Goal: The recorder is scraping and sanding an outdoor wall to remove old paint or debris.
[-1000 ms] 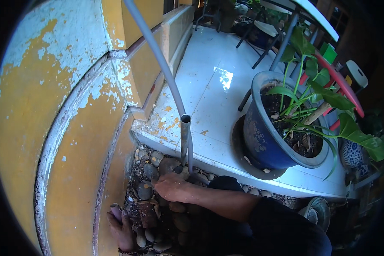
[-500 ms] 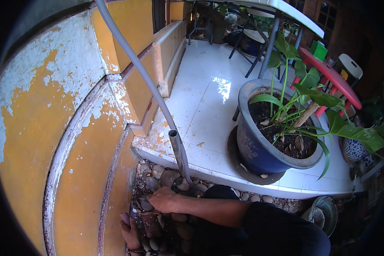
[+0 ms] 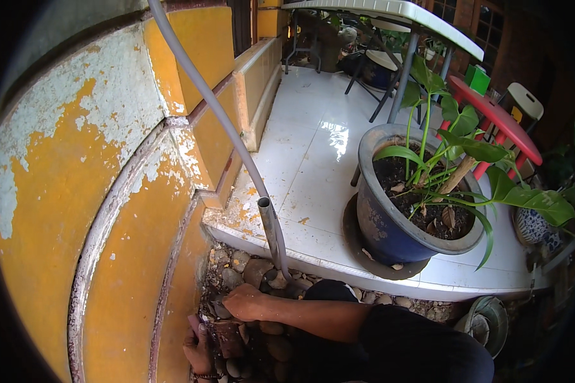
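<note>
At the foot of the yellow wall (image 3: 128,287), my right hand (image 3: 243,302) is closed low over the bed of stones. A grey stone (image 3: 220,310) lies right by its fingers; whether they grip anything is hidden. Nearer the lower edge and against the wall is my left hand (image 3: 199,350), its thumb raised against a pinkish flat piece (image 3: 193,322) that it holds. Close beside the left hand sits a reddish-brown block (image 3: 230,338) among rounded stones (image 3: 278,348). Just beyond my right hand a metal pipe (image 3: 270,230) stands up, open at the top.
A grey hose (image 3: 204,89) runs down past the pipe to the stones. A blue pot (image 3: 390,223) with a leafy plant stands on the white tiled step (image 3: 287,153). Behind are a white table (image 3: 396,16) and a red stool (image 3: 492,112). At right is a bucket (image 3: 485,325).
The view has shifted slightly, so the wall and pipe sit a little further right and lower. My left hand has tilted, with its thumb now plainer; my right hand stays by the grey stone.
</note>
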Motion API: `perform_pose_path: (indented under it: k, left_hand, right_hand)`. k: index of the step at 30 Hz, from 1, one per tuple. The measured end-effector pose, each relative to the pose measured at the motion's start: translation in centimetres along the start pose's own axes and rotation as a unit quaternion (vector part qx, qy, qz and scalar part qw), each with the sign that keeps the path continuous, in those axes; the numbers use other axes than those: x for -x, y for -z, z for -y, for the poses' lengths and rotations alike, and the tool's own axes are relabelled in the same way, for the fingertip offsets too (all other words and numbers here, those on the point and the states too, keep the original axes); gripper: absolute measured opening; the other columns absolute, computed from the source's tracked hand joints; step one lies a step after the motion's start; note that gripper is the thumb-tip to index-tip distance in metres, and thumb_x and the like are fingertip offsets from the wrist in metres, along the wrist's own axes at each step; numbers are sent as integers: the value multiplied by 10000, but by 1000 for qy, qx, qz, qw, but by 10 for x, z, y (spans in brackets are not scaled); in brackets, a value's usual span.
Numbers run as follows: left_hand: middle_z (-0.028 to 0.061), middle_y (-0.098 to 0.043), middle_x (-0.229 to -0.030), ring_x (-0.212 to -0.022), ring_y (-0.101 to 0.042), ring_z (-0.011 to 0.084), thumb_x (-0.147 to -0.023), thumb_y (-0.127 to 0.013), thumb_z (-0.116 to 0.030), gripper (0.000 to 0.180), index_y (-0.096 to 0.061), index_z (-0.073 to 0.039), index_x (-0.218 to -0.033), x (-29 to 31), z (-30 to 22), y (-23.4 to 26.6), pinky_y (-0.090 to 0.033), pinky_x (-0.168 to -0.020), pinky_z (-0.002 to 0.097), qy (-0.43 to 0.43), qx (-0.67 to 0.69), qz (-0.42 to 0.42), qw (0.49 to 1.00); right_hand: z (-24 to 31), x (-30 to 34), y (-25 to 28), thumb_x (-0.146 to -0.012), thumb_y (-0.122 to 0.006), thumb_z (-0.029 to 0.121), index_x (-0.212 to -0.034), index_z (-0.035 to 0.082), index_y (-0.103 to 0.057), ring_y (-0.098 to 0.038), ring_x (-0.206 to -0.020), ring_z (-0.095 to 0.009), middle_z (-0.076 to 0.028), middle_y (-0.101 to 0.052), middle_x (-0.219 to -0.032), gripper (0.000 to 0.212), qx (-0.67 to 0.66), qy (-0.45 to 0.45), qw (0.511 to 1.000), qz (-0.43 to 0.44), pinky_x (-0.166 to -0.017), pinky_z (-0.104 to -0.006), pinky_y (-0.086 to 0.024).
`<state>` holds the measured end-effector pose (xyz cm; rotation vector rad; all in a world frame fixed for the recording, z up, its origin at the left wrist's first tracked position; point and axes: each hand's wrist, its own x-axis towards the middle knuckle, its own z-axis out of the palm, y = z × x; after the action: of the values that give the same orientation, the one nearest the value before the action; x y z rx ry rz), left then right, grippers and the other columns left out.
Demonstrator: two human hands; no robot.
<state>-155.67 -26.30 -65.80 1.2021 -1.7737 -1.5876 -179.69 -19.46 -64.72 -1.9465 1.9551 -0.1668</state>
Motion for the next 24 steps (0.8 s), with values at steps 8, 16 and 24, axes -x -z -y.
perform_pose_path:
  k: [8,16,24]
  left_hand:
    - [-47,-515,-751,-604,-446,54,-1086,-579,-315,241,-566,-77,-1051,-13,42,-4,-356,-523,235,-96,3,-72,993]
    - [-39,-468,-752,-603,-435,62,-1065,-588,-314,221,-492,-129,-991,-20,53,8,-347,-519,241,2,160,-179,971]
    - [85,-605,-1011,-903,-543,153,-1014,-688,-289,368,-542,31,-1122,-8,8,-2,-485,-838,335,-24,42,-144,988]
  right_hand:
    - [6,-5,-13,-751,-726,88,-837,63,-811,-766,-905,-315,-149,-782,-912,124,2,-5,999,-36,-770,-432,-604]
    - [13,4,-8,-806,-685,104,-843,59,-802,-763,-924,-322,-150,-779,-919,131,4,3,999,-53,-786,-428,-605]
    - [13,7,-1,-807,-687,106,-871,58,-805,-760,-930,-323,-150,-778,-931,142,5,-15,999,-40,-794,-432,-604]
